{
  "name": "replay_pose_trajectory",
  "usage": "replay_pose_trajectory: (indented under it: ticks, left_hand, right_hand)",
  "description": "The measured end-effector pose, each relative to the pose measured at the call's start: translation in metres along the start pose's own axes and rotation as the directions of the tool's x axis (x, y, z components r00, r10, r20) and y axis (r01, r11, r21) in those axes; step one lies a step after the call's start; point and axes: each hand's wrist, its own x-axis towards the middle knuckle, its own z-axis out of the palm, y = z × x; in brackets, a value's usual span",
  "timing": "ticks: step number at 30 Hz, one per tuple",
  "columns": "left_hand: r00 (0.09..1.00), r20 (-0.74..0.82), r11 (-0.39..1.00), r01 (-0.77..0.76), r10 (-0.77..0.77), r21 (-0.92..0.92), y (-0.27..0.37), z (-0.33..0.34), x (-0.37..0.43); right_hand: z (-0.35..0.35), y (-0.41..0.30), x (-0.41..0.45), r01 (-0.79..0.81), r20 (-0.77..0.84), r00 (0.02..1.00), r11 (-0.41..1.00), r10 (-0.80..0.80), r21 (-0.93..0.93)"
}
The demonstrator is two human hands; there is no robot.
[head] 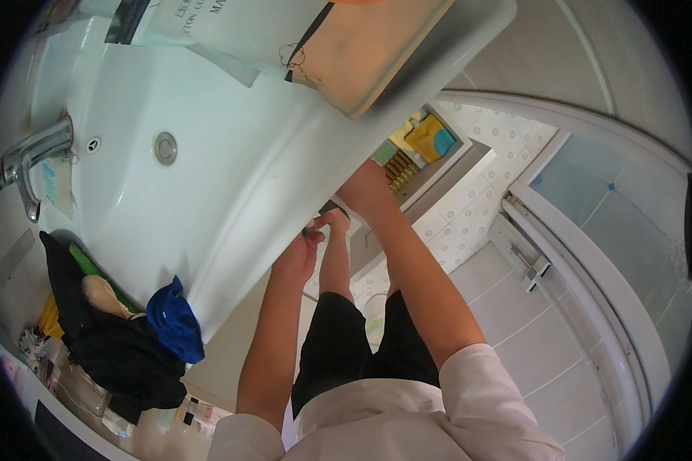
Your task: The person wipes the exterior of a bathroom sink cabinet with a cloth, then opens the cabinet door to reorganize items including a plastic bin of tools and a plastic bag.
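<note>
My left hand is low at the front edge of the white washbasin, its fingers bent near a small dark thing. The basin's rim hides part of these fingers, and whether they grip anything is unclear. My right hand reaches into the near end of an open drawer below the basin, its fingertips hidden by the rim. Beside that hand lie a row of gold-coloured items, a green item and a yellow-and-blue packet or cloth. My bare foot shows below, between the hands.
A chrome faucet and a drain are at the left. Dark clothing and a blue cloth lie on the basin's corner. A tan pouch and a translucent bag bearing print rest across its far end. A glass-panelled door stands right.
</note>
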Motion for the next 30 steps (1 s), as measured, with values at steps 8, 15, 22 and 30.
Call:
replay_pose_trajectory:
  ticks: [8,15,22,30]
  left_hand:
    - [0.999,-0.026,0.999,-0.027,0.026,-0.036,-0.005,-0.009,0.002]
    - [0.999,-0.045,0.998,-0.017,0.014,-0.068,-0.005,-0.007,0.002]
    - [1.000,-0.017,0.996,-0.019,0.018,-0.084,-0.008,-0.012,0.003]
    - [0.996,-0.046,0.997,-0.082,0.082,-0.006,0.000,0.012,-0.001]
  right_hand:
    - [-0.001,-0.021,0.009,-0.054,0.161,0.983,0.972,0.093,-0.229]
    - [-0.005,-0.021,0.002,0.067,0.172,0.985,0.938,-0.008,-0.340]
    - [-0.003,-0.011,0.003,0.132,0.197,0.979,0.905,-0.055,-0.405]
    - [-0.028,-0.002,0.005,-0.242,0.136,0.969,0.695,0.205,0.677]
